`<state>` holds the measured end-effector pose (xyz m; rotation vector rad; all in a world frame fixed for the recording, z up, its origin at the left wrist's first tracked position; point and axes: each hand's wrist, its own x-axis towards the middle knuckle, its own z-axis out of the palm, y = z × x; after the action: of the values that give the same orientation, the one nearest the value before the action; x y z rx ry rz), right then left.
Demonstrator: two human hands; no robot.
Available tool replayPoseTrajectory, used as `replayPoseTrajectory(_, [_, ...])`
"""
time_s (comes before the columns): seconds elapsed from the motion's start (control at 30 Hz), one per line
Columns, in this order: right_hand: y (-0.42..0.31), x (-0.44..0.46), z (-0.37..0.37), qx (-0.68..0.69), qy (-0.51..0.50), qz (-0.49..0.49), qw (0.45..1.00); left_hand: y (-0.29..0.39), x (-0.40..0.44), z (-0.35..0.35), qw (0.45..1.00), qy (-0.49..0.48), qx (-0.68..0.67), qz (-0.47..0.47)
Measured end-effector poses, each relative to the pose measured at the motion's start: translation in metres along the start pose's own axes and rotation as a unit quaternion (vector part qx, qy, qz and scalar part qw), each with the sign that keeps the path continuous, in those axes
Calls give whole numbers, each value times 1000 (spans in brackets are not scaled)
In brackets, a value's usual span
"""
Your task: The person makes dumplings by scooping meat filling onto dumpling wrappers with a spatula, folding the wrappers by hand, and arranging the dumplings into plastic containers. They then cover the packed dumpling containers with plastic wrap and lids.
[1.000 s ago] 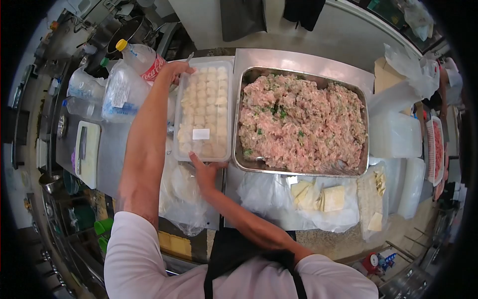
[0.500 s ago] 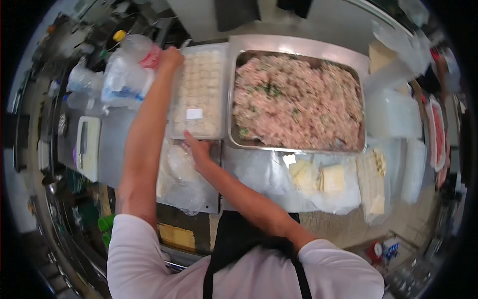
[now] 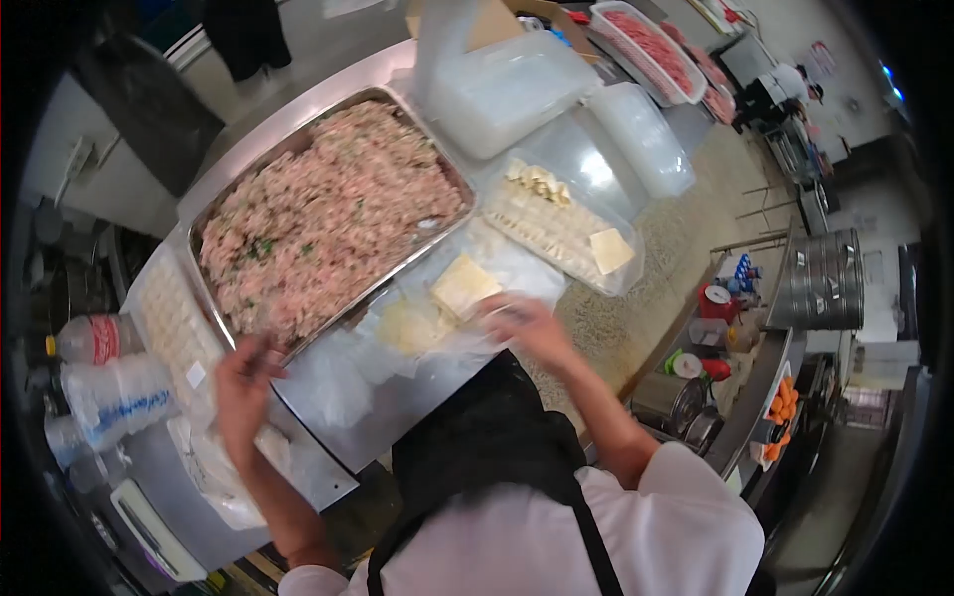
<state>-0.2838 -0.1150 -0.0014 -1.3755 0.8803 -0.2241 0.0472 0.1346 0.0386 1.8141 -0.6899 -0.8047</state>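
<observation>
At the left end of a steel counter [image 3: 373,427], a yellow-capped bottle [image 3: 94,340] stands near a pack of water [image 3: 121,395], with a white board [image 3: 159,531] lying toward the near left corner. Beside them, a tub of dumplings [image 3: 177,323] with a white label [image 3: 196,375] rests against the left side of a steel tray [image 3: 425,241], a crumpled bag [image 3: 234,467] just below it.

The left hand [image 3: 248,372] is at the tray's near left corner, fingers bent and blurred; whether it touches the rim or pinches anything cannot be told. The tray, heaped with pink minced meat [image 3: 328,219] flecked with green, lies along the counter's far edge.

Between the tray and the counter's near edge, pale square wrappers [image 3: 465,286] sit on clear plastic [image 3: 328,382]. The right hand [image 3: 527,323] is just beside them, over the near edge, its fingers too blurred to show whether they are spread or pinching.

Toward the counter's right end, a second tub [image 3: 561,223] holds pale pieces and a single square sheet [image 3: 610,250]. Beyond it are translucent boxes [image 3: 512,91] and a white basket [image 3: 628,62] of red meat. A person [image 3: 785,84] is visible far right.
</observation>
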Motion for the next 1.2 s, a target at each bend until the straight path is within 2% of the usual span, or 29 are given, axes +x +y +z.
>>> replayPoseTrajectory(0.07, [-4,-24,-74,-16,299,-15,954,7,1,64,995,-77,56,9])
replayPoseTrajectory(0.1, [20,-29,-114,-92,413,-58,904,11,4,98,994,-102,18,-18])
replayPoseTrajectory(0.17, [67,-40,-182,-173,520,-42,835,17,17,153,989,-148,16,-9])
replayPoseTrajectory(0.2, [83,-38,-198,-171,514,-46,839,25,24,175,990,-139,18,-10])
replayPoseTrajectory(0.27, [110,-32,-221,74,490,107,862,44,41,216,986,-149,73,-1])
replayPoseTrajectory(0.3, [116,-25,-230,77,477,109,869,46,53,235,987,-136,80,-9])
replayPoseTrajectory(0.37, [118,-13,-238,240,364,106,894,49,76,272,980,-60,161,100])
replayPoseTrajectory(0.4, [117,-7,-243,246,354,112,895,60,90,288,979,-55,171,93])
replayPoseTrajectory(0.47, [118,-2,-250,46,330,70,940,79,119,317,964,17,214,156])
replayPoseTrajectory(0.5, [127,0,-252,53,328,76,940,84,132,327,963,13,221,152])
replayPoseTrajectory(0.57, [143,9,-266,-11,318,-25,948,88,152,347,944,60,284,156])
replayPoseTrajectory(0.7, [139,37,-305,-44,288,29,956,93,160,364,949,53,293,105])
replayPoseTrajectory(0.77, [146,67,-345,-227,298,-94,922,75,159,373,958,54,267,85])
replayPoseTrajectory(0.8, [145,81,-360,-220,301,-114,921,76,156,377,958,59,270,80])
replayPoseTrajectory(0.87, [133,112,-389,-213,298,-141,920,80,150,388,956,44,289,11])
replayPoseTrajectory(0.93, [110,139,-415,-334,223,-110,909,74,143,396,958,57,280,18])
replayPoseTrajectory(1.0, [85,174,-427,-345,185,-104,914,76,135,408,965,40,260,-5])
replayPoseTrajectory(1.07, [67,209,-428,-358,149,-95,917,74,128,417,962,53,269,14])
replayPoseTrajectory(1.13, [53,239,-419,-360,155,-166,905,66,125,423,956,88,280,16])
replayPoseTrajectory(1.2, [40,255,-411,-363,154,-171,903,61,123,425,957,114,266,12])
